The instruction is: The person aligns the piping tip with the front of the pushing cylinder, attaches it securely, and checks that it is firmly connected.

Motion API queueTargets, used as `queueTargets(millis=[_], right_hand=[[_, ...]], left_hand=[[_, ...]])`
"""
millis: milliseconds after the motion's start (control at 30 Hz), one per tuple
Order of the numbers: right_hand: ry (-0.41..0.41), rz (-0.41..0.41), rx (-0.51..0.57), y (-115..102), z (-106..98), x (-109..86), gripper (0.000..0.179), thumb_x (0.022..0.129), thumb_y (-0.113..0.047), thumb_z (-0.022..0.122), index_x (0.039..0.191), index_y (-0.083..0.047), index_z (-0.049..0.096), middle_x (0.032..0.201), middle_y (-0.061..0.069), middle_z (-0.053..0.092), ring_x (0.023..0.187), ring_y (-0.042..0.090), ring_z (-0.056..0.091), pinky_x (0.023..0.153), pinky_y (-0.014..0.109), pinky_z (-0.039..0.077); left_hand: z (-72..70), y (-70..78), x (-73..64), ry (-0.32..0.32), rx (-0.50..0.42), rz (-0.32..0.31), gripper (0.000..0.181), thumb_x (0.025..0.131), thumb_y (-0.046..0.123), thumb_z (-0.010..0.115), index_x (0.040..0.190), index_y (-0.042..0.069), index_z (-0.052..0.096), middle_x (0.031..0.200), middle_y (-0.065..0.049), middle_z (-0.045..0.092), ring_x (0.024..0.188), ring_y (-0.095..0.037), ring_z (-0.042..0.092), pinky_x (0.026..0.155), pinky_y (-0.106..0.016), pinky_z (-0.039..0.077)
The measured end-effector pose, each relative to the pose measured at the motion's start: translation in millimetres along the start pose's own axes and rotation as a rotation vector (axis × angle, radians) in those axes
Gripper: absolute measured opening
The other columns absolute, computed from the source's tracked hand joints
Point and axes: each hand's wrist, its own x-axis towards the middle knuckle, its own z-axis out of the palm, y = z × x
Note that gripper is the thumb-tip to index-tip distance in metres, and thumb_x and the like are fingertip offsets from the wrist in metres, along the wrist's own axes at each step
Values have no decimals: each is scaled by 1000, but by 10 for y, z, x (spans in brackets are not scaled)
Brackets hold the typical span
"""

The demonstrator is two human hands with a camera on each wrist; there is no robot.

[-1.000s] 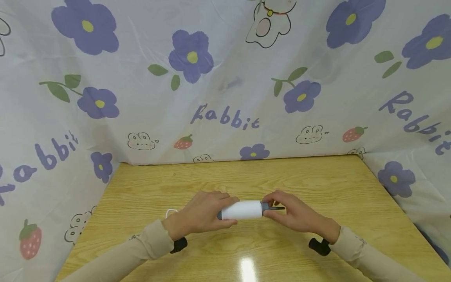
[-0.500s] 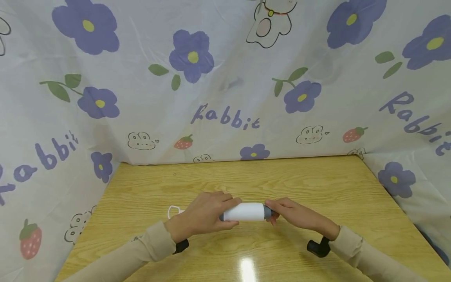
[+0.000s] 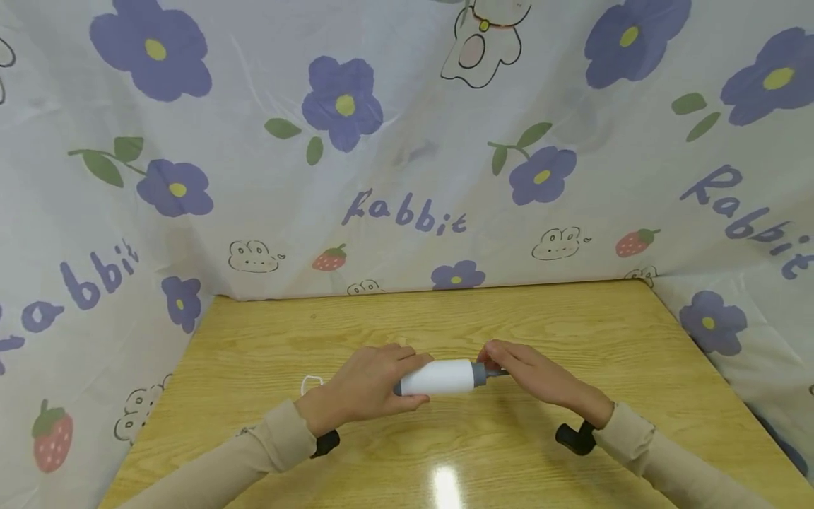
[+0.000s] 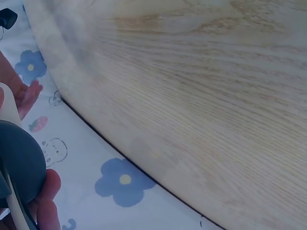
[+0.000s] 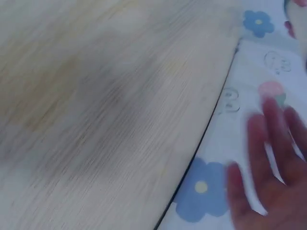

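Note:
A white cylinder (image 3: pixel 439 377) with dark grey ends lies level above the table, pointing left to right. My left hand (image 3: pixel 365 382) grips its left part, thumb and fingers wrapped round it. From the right end sticks a thin dark rod (image 3: pixel 498 372), partly covered by my right hand (image 3: pixel 540 375). In the right wrist view, the right fingers (image 5: pixel 259 148) are spread, fairly straight and blurred, with nothing held in them. The left wrist view shows the rounded dark end (image 4: pixel 24 158) of the cylinder with a pale strap (image 4: pixel 17 203) across it. A white loop (image 3: pixel 310 382) shows behind the left wrist.
The wooden table (image 3: pixel 445 325) spreads beneath both hands. A white cloth (image 3: pixel 407 141) printed with purple flowers and rabbits hangs along the back and both sides. Black wrist-camera mounts (image 3: pixel 575 438) hang below the cuffs.
The right hand first has its fingers at the rod end, then dips over that end, hiding the rod. Now it is higher and the rod shows again. The left hand keeps its grip.

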Motion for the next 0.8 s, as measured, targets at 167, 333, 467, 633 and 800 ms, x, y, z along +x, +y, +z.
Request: queueTargets(millis=[167,333,467,633,800], right_hand=[[294,-338,-480,32,5,-56,35,99,-38,61,126,-15,61,122,0,63,113,20,59,95,47,47],[400,-623,-803,75,52,-40,56,88,-52,70,129,-15,61,123,2,61,112,21,55,96,45,44],[378,-654,-774,70,99,-12,51,88,-47,73,127,-16,62,121,-2,64,112,19,57,94,42,47],[353,-613,-660,44,140,0,38,88,-35,77,119,-17,65,113,-5,66,107,15,59,88,38,52],[237,-465,-399,31,161,-22,29,92,-26,73,119,-19,65,111,-6,66,100,9,59,79,31,56]], left_hand=[[-6,-49,-7,-9,-18,-29,52,86,49,74,127,18,66,104,1,71,80,-12,67,59,-25,52],[-2,-71,-1,-9,-18,-32,51,86,50,73,126,19,66,103,2,71,79,-11,66,58,-24,51],[-8,-72,4,-2,-33,-28,50,86,49,74,126,19,67,102,3,71,78,-10,65,58,-23,50],[-19,-63,4,-7,-39,-22,49,87,49,73,125,19,67,102,3,71,77,-10,65,58,-22,49],[-15,-51,-15,-4,-23,-3,49,87,49,72,125,19,67,101,3,71,76,-9,64,56,-20,47]])
